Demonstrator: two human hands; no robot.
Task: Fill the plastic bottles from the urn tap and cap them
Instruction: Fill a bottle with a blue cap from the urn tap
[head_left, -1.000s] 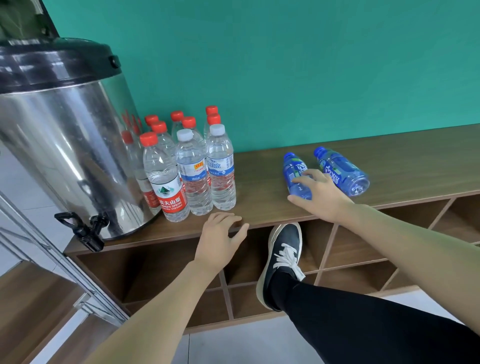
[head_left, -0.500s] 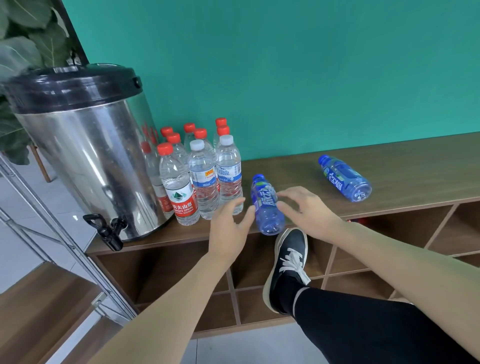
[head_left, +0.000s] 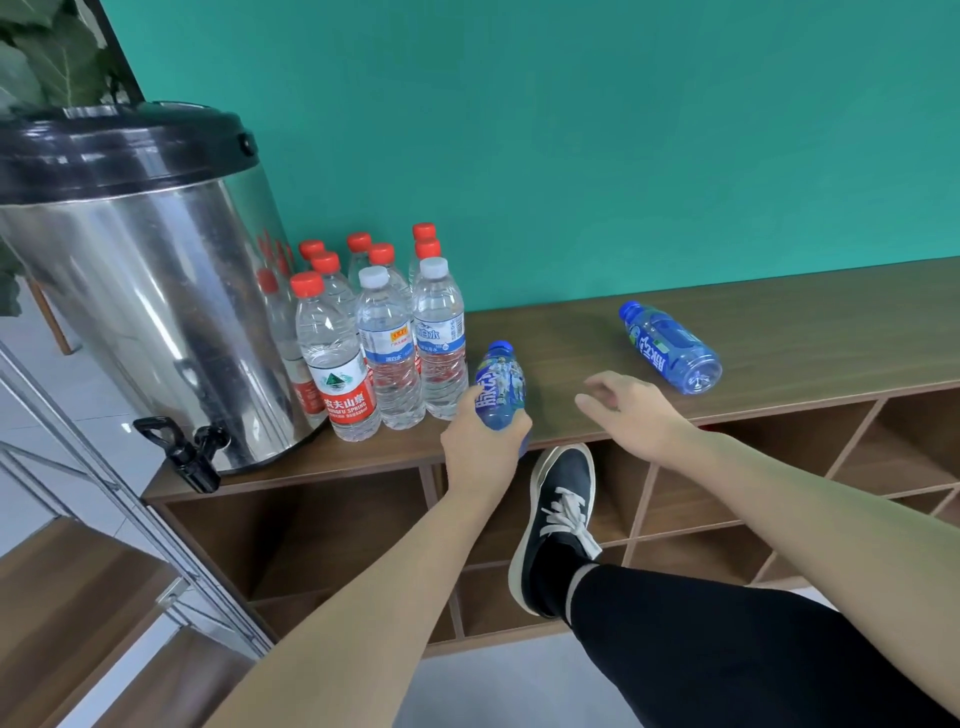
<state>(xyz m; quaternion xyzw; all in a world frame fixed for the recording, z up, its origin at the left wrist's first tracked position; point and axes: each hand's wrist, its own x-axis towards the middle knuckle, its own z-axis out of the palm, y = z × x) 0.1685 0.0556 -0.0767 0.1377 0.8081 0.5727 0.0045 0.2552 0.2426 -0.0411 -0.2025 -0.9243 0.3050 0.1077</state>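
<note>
Passed from the right hand (head_left: 631, 410), now empty with loose fingers, one blue bottle (head_left: 500, 384) sits gripped in the left hand (head_left: 480, 452). A second blue bottle (head_left: 670, 345) lies right of it; ten clear ribbed bottles (head_left: 392, 348) stand by the steel urn (head_left: 156, 291).

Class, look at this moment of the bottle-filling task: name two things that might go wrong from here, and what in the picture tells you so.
1. The left hand grips the blue bottle low, right beside the standing bottles; swinging it toward the tap may topple them.
2. The tap overhangs the shelf edge with nothing seen beneath, so spilled water would likely reach the floor.
</note>
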